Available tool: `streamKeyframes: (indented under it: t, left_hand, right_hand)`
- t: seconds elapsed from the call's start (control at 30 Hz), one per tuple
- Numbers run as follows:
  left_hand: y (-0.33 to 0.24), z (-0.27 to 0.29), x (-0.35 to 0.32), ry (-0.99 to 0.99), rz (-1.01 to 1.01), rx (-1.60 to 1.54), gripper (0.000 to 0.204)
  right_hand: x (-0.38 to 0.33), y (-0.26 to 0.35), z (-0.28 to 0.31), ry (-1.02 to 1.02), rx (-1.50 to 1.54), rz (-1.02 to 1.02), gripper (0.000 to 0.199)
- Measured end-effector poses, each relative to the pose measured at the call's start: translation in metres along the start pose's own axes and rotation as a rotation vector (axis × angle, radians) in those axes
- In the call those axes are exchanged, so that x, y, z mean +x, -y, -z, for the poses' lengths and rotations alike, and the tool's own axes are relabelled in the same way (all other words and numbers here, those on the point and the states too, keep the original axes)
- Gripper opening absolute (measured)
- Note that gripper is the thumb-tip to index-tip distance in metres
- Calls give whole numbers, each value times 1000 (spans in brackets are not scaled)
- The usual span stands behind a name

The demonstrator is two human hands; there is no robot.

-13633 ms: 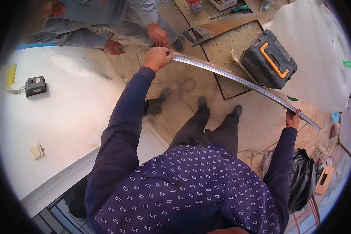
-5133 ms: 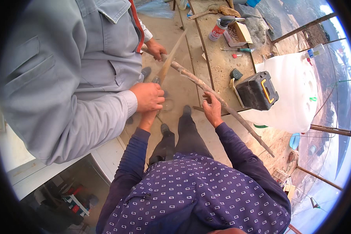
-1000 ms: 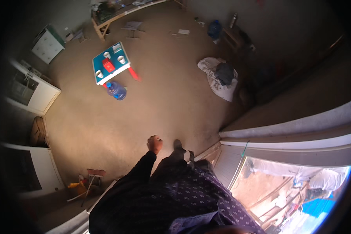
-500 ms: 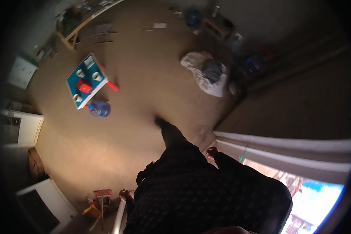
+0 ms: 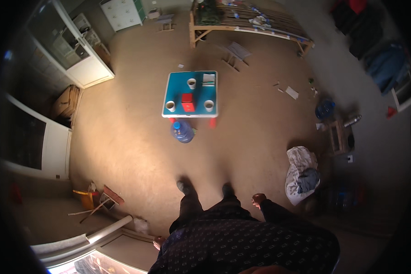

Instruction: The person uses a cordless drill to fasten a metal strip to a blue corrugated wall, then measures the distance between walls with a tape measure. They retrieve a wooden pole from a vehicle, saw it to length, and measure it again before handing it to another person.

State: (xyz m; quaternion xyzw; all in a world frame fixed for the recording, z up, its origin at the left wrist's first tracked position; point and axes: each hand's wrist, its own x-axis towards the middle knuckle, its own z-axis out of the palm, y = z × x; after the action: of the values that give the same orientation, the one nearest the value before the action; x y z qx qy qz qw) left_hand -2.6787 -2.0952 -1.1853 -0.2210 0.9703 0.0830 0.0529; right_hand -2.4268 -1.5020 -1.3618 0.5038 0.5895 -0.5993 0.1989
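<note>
My right hand [image 5: 259, 200] hangs beside my right leg with its fingers curled in, and nothing shows in it. The nearest thing to it is a white sack [image 5: 297, 196] with a dark grey cloth [image 5: 308, 181] on top, on the floor apart from the hand. My left hand [image 5: 158, 242] is low at my left side, partly hidden by my body, its fingers too small to read. Ahead stands a low teal table [image 5: 178, 86] with a white rim and red legs. On it are a red box [image 5: 187, 102], three white cups [image 5: 192, 83] and some papers [image 5: 208, 80].
A large blue water bottle [image 5: 182, 132] stands before the table. A slatted wooden bed frame [image 5: 260, 29] is at the back. Folding stools [image 5: 235, 54] lie near it. White doors [image 5: 90, 68] stand at left. A broom [image 5: 113, 194] and yellow bucket [image 5: 84, 199] are lower left.
My view has turned to the right, so the table now lies straight ahead. The bright doorway has shifted from lower right to lower left. Both feet now show.
</note>
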Motion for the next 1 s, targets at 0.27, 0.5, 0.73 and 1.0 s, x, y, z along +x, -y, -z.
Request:
streamKeyframes:
  t: [0.27,0.5,0.73,1.0]
  left_hand:
    - [8,-24,132,226,306,-57,20]
    - [-65,9,380,-67,287,-199,15]
    - [-161,62,622,-245,378,-462,17]
    - [-168,67,692,8,840,-315,21]
  right_hand:
    - [114,194,-71,492,510,-275,21]
    - [128,437,-204,211,-274,-108,17]
    - [238,664,-362,364,-644,6,14]
    - [403,1004,-512,825,-331,-282,14]
